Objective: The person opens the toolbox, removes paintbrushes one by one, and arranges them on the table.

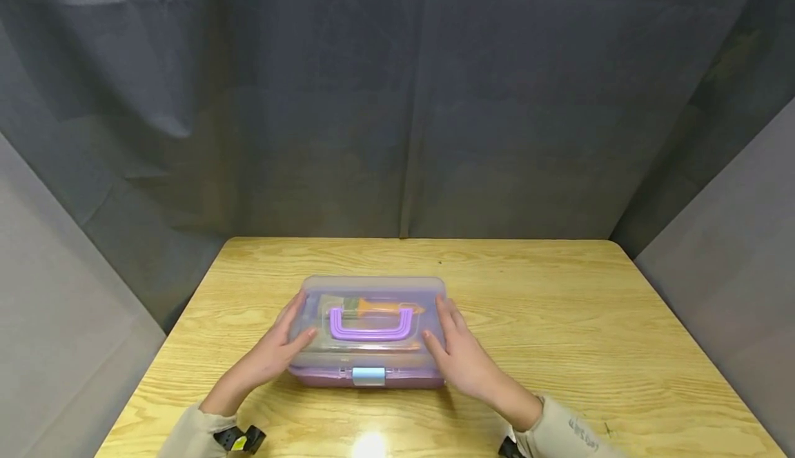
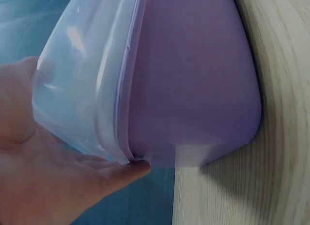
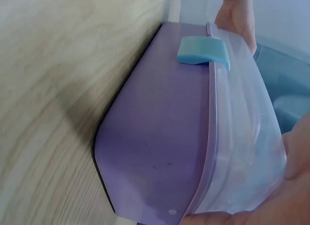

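A purple plastic box [image 1: 368,368] with a clear lid [image 1: 373,289] sits on the wooden table [image 1: 559,320], a little nearer the person's edge than the middle and square to them. The left hand [image 1: 273,354] lies flat against the box's left end and the right hand [image 1: 462,358] against its right end, fingers straight and pointing away from the body, thumbs resting up on the lid. So each grip is an open palm pressing inward, nothing curled round anything. A purple handle [image 1: 371,325] lies folded flat on the lid between the hands, with something orange [image 1: 388,306] showing through the lid just behind it. A pale blue latch [image 1: 368,375] sits at the middle of the box's front wall, between the two wrists, and looks shut. In the left wrist view the thumb [image 2: 131,169] touches the seam where the lid meets the base. To hold or shift the box well like this, I would judge that both palms should press evenly and low on the base, since pressure on the lid alone could flex it.
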Available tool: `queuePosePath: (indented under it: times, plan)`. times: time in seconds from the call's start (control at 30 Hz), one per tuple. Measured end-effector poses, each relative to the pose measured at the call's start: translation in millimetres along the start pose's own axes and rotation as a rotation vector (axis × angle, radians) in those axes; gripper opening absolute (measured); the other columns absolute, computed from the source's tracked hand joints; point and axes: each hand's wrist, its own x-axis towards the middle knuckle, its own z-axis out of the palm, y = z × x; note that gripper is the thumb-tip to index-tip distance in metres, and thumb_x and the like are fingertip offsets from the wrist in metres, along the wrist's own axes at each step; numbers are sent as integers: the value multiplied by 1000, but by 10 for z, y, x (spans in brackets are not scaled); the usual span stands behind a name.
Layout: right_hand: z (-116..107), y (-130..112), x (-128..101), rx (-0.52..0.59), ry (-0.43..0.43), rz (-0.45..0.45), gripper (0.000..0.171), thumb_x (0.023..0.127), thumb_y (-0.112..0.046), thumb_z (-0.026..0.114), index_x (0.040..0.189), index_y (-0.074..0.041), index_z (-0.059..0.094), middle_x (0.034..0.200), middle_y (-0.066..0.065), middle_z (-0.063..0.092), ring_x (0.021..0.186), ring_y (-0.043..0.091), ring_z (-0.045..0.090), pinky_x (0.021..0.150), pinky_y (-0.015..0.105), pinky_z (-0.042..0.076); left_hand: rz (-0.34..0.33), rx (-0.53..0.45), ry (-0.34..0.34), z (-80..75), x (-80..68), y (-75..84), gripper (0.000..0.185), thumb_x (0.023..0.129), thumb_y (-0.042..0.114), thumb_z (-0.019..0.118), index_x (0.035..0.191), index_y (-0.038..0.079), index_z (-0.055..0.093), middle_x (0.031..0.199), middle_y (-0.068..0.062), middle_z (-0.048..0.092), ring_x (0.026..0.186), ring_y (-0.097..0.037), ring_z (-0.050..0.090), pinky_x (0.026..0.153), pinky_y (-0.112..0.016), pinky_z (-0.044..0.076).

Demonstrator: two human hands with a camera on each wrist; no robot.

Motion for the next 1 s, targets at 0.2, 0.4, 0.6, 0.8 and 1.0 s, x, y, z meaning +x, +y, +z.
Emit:
queuePosePath:
  times: [0.2, 0.4, 0.6, 0.8, 1.0]
  plan:
    - [57, -83, -64, 5, -22, -9, 72, 99, -38, 46, 151, -2, 10, 153, 25, 9, 133, 46, 26, 103, 57, 28, 11, 3, 2, -88, -89, -35, 73, 98, 28, 51, 152, 5, 8, 155, -24, 5, 139, -46, 6, 107, -62, 9]
    - [85, -121, -98, -18, -40, -2, 73, 99, -40, 45, 151, -3, 10, 153, 25, 9, 132, 45, 29, 102, 56, 32, 8, -34, -13, -121, -128, -49, 72, 99, 26, 51, 152, 7, 7, 155, -23, 3, 139, -46, 3, 106, -65, 7]
    - [60, -117, -97, -16, -50, -4, 74, 98, -43, 46, 152, -5, 12, 154, 23, 10, 131, 44, 31, 103, 55, 32, -10, -41, -15, -136, -137, -35, 73, 99, 26, 51, 152, 6, 6, 155, -24, 2, 139, -46, 2, 106, -65, 6]
    - [-60, -119, -111, -84, 166, -248, 61, 85, -33, 71, 134, -3, 51, 133, 15, 48, 110, 30, 53, 87, 43, 49, -6, -26, -17, -132, -140, -13, 73, 99, 27, 50, 152, 6, 6, 155, -23, 2, 139, -46, 2, 106, -64, 7]
    - [-66, -141, -229, -29, 205, -777, 14, 82, -6, 70, 95, -6, 69, 84, -6, 61, 69, 0, 52, 59, 8, 44, -5, -23, -17, -139, -141, -25, 73, 99, 27, 51, 152, 6, 6, 155, -23, 3, 139, -46, 3, 106, -64, 7]
